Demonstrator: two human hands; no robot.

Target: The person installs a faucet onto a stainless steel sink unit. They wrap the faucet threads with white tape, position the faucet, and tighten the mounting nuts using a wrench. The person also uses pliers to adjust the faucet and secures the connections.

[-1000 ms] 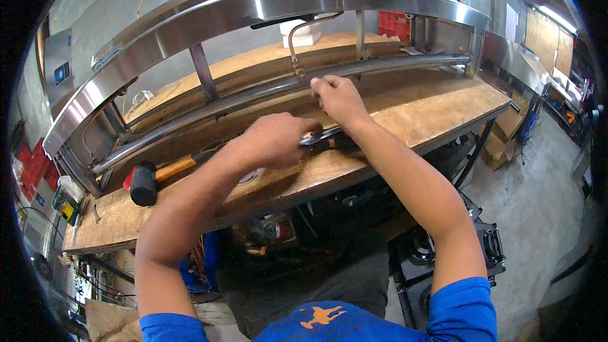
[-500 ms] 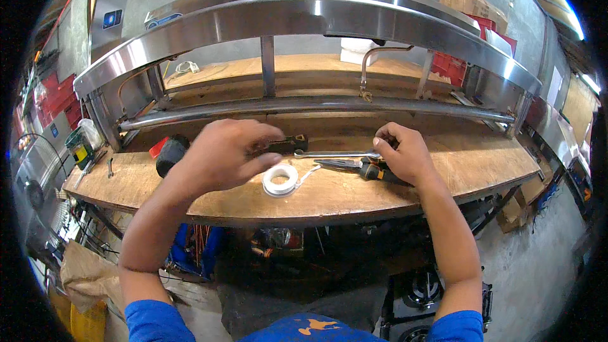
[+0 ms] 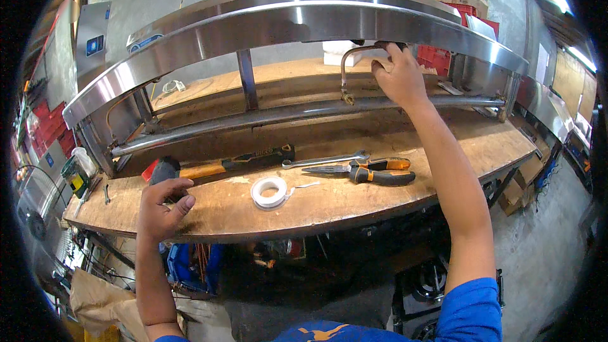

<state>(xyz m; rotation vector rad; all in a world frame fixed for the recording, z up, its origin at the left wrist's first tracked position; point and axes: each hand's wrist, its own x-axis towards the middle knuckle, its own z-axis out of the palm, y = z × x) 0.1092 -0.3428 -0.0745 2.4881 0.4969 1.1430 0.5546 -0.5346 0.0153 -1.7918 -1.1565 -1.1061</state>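
Observation:
My left hand is open and empty, thumb apart from the loosely bent fingers, just in front of the mallet with black head and orange-black handle. Raised at the right, my right hand has its fingertips up at a dark part under the steel panel, beside the upper end of a bent copper tube. Its thumb stands apart; the fingertips' contact is partly hidden. On the wooden bench lie a white tape roll with a loose tail, a combination wrench and long-nose pliers.
A steel pipe runs across the frame behind the tools. Another orange-black handle lies against the pliers. At the left end stands a green can. Below the bench are a blue bin and a black gas stove.
My right hand has risen from beside the wrench and pliers to the panel's underside. My left hand has moved left and nearer, uncovering the mallet. The view has shifted slightly.

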